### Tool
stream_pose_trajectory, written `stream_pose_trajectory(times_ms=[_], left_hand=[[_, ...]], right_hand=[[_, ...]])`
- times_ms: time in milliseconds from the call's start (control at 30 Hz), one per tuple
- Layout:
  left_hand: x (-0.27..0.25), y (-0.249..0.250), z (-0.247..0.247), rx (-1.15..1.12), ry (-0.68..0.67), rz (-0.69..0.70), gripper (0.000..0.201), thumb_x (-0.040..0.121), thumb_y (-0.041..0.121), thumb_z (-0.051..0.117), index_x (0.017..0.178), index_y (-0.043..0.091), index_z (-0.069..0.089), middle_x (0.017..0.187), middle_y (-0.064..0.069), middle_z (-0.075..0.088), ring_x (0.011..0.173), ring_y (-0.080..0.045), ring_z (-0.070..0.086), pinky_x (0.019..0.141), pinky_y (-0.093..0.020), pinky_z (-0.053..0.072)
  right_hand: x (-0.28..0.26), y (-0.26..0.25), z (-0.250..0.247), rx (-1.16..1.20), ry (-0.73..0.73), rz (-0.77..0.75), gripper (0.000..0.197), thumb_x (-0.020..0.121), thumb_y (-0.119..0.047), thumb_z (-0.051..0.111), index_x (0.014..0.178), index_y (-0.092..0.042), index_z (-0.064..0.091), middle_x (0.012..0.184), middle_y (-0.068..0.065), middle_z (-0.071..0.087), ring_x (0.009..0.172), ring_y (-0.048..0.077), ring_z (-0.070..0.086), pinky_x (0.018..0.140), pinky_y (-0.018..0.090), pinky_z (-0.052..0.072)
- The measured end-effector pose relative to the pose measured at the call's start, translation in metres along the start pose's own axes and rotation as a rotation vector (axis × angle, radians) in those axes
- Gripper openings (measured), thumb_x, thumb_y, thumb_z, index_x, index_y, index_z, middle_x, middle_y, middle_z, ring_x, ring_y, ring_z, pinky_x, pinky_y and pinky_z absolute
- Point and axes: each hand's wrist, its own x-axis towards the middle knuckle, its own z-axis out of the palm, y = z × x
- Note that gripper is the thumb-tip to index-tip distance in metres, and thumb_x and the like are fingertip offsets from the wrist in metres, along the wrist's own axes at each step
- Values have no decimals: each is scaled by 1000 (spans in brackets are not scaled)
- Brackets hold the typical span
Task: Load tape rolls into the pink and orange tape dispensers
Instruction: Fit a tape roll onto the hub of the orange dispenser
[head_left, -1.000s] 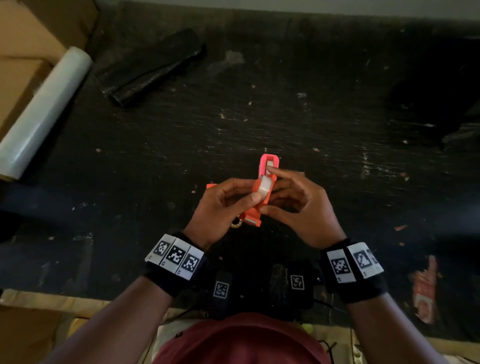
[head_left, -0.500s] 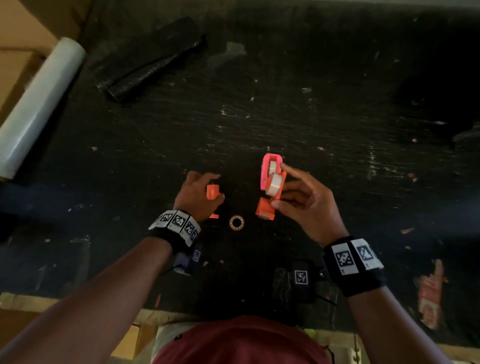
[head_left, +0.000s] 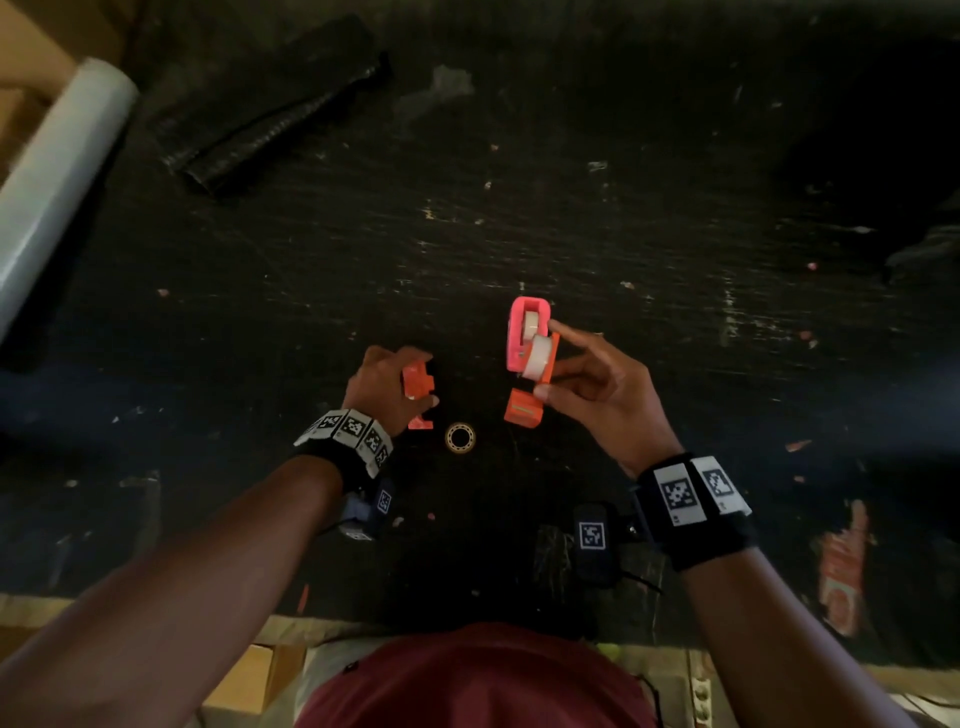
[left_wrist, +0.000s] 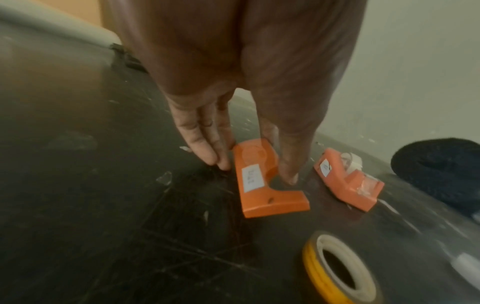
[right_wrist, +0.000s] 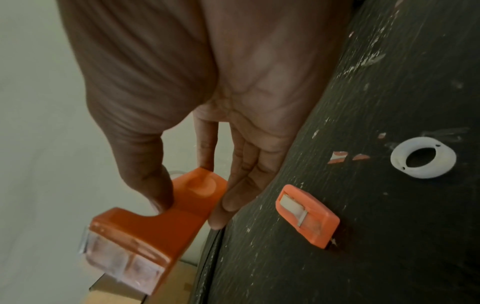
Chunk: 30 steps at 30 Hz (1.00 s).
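Holding the open half of the orange plastic tape dispenser (head_left: 524, 408) in our right hand (head_left: 597, 395), we pinch it between thumb and fingers above the scuffed black table (head_left: 675, 234), with a small white tape roll (head_left: 537, 353) seated on its hub. Our left hand (head_left: 387, 387) reaches down to the other orange shell half (left_wrist: 262, 176), which lies flat on the table; thumb and fingers straddle it, though we cannot tell whether they have truly closed on it or only touch its edges. The pink plastic tape dispenser (head_left: 527, 332) rests on the table just behind our right hand and appears already loaded, a pale roll showing in its window. A yellow-rimmed tape roll (head_left: 460, 437) lies between our two hands, and a white plastic ring (right_wrist: 423, 157) sits loose farther off.

We judge the next step to be lifting the cover and snapping it over the loaded half. The roll looks only lightly seated, so tilting our right hand could let it slide off the hub. If our left fingers catch the cover by one edge, it may skid on the table or come up skewed, and a skewed cover could pinch the free tape end or fail to click shut. Reaching in, our right hand could also knock the pink dispenser.
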Motion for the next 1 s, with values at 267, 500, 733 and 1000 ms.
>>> stream_pose_trajectory(times_ms=[267,500,733,1000], left_hand=[[-27,17,-34,-693,-77,184,68,79,11,85,139,28,59,131,-2,64,109,-12,71,84,-15,58],[-60,47,-62,-834,-203,354,72,82,9,79,146,27,51,118,1,75,116,-9,70,95,-21,55],[-64,57,-65,-831,-201,385,71,84,6,80,147,22,51,121,4,75,118,-6,69,95,-18,54],[-63,60,-60,-815,-188,390,68,85,6,80,146,21,53,120,3,76,118,-7,69,95,-17,53]], right_hand=[[-1,1,0,-14,-31,-5,70,81,3,81,142,-14,54,109,10,75,103,17,74,96,36,60],[-1,-3,8,-53,-116,-37,71,80,5,81,142,-18,54,105,2,73,98,9,74,90,24,59],[-1,-4,13,-39,-131,-63,69,81,6,80,138,-23,55,107,6,74,98,13,75,88,26,60],[-3,-2,11,-5,-102,-86,68,80,6,80,140,-15,55,108,11,74,100,19,74,92,30,59]])
